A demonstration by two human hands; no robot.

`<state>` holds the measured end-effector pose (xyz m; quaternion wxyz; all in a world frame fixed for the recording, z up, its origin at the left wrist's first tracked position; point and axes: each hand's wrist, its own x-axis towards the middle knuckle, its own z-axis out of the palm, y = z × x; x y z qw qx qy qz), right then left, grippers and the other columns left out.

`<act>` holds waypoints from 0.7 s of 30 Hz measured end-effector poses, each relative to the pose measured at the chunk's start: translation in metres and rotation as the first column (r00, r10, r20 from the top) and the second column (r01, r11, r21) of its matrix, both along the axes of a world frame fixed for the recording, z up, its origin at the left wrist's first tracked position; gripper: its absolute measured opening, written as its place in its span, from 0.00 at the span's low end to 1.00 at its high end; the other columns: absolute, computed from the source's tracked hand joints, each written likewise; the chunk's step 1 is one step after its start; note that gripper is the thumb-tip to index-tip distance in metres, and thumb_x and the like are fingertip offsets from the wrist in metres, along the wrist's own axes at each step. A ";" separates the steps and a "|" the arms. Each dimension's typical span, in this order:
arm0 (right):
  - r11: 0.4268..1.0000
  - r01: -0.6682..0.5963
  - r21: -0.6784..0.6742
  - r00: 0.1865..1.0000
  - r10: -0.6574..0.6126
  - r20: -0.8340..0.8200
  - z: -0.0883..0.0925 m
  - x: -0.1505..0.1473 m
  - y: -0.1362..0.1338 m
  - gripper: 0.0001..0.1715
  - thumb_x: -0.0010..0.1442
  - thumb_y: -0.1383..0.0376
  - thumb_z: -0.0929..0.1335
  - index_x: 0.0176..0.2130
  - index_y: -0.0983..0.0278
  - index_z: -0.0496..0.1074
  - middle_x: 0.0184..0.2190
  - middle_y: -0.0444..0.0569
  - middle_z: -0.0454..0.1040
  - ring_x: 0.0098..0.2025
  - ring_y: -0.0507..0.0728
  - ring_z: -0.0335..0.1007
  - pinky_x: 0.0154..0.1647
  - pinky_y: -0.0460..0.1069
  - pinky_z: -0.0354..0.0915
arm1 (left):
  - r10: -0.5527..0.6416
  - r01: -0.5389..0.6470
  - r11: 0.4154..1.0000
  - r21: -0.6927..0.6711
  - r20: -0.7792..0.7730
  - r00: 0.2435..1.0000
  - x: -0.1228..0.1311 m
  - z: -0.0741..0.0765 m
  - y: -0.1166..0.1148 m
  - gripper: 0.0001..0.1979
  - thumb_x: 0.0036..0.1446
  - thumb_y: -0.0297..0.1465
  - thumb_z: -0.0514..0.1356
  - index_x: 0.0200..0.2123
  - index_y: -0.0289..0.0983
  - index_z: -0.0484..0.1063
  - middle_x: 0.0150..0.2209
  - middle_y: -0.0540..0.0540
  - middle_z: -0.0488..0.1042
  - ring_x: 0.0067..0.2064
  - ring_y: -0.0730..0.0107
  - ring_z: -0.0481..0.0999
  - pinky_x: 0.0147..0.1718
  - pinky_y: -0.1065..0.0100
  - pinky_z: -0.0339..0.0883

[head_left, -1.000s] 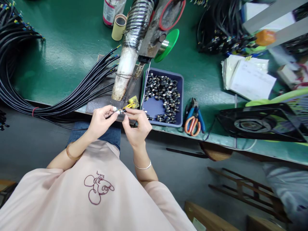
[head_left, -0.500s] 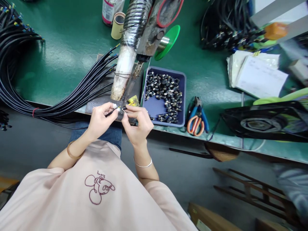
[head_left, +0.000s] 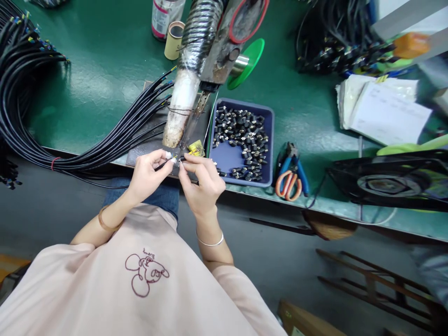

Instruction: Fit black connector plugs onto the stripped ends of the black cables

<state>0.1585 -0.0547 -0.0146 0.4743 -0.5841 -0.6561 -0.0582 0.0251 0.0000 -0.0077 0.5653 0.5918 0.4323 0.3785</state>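
Observation:
My left hand (head_left: 149,176) is closed in a pinch on the end of a black cable (head_left: 159,166), with thin coloured wires at its tip. White coverings show on the fingertips. Facing it, my right hand (head_left: 206,181) pinches a small black connector (head_left: 182,157), largely hidden by the fingers. The wire ends and connector meet or nearly meet; I cannot tell which. Just above them, a soldering iron (head_left: 196,114) points down beside a white-wrapped hose (head_left: 180,93). A yellow sponge-like piece (head_left: 196,148) lies behind my right fingers.
Right of my hands, a blue tray (head_left: 272,140) holds many black connectors. Beyond it lie pliers (head_left: 291,172), papers (head_left: 388,109) and a black fan (head_left: 388,184). Bundled cables (head_left: 91,151) curve along the left. A green spool (head_left: 250,63) stands behind the iron.
The whole view has shifted slightly, with things on the bench appearing a little further right. Both hands keep nearly the same pose and hold.

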 end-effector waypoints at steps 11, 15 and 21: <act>0.995 -0.093 -0.038 0.994 0.091 -0.058 -0.001 -0.001 -0.006 0.08 0.61 0.72 0.69 0.32 0.60 0.69 0.38 0.49 0.81 0.38 0.54 0.80 0.39 0.49 0.77 | -0.044 0.043 0.998 -0.036 -0.017 0.999 -0.010 -0.007 0.000 0.06 0.51 0.32 0.63 0.27 0.34 0.70 0.20 0.54 0.65 0.23 0.80 0.63 0.24 0.76 0.58; 0.996 -0.059 -0.064 0.972 0.043 -0.232 -0.003 0.000 -0.010 0.04 0.63 0.69 0.68 0.35 0.60 0.70 0.36 0.47 0.81 0.36 0.53 0.80 0.35 0.48 0.76 | -0.050 0.050 0.998 -0.030 -0.003 0.999 -0.010 -0.006 -0.003 0.06 0.52 0.32 0.63 0.30 0.34 0.72 0.21 0.53 0.68 0.23 0.79 0.66 0.24 0.76 0.61; 0.977 0.054 -0.205 0.925 -0.126 -0.358 0.004 0.006 -0.012 0.10 0.65 0.60 0.66 0.35 0.62 0.72 0.20 0.38 0.71 0.16 0.46 0.64 0.17 0.42 0.58 | -0.042 0.041 0.998 0.044 0.020 0.999 -0.012 0.000 -0.011 0.06 0.54 0.30 0.63 0.34 0.34 0.77 0.29 0.48 0.77 0.28 0.74 0.74 0.29 0.74 0.67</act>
